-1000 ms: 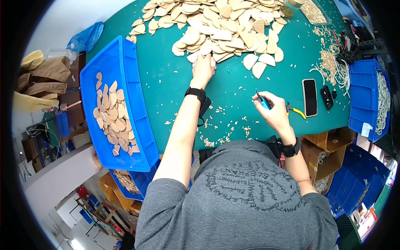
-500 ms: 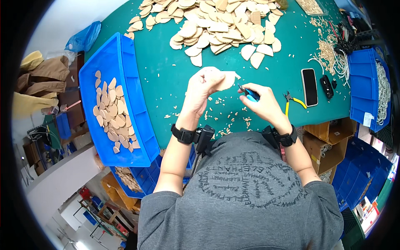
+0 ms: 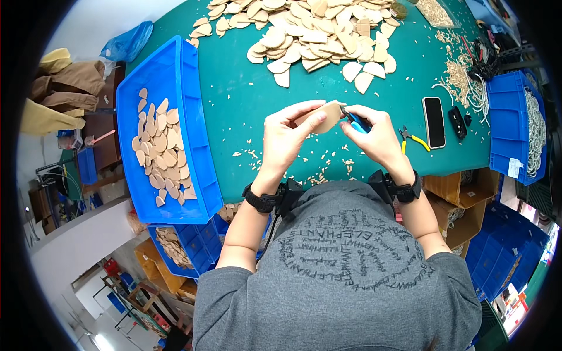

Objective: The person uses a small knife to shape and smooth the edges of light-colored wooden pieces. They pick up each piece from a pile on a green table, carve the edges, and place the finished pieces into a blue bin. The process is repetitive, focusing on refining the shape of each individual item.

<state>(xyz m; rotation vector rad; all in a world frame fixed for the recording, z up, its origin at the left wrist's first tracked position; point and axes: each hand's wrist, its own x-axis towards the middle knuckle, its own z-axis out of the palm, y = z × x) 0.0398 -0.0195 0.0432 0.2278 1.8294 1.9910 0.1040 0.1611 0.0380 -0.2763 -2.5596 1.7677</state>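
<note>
Fingers of the left hand pinch a wood piece held above the green bench; the right hand grips a blue tool touching the piece's right edge. A blue bin sits far left.

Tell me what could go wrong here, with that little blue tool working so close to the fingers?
The blue-handled tool in the right hand meets the wooden piece right beside the left hand, so a slip could nick the fingers. Trimmings could scatter further; chips already litter the green table. The piece, pinched only at its edge, might drop among them.
</note>
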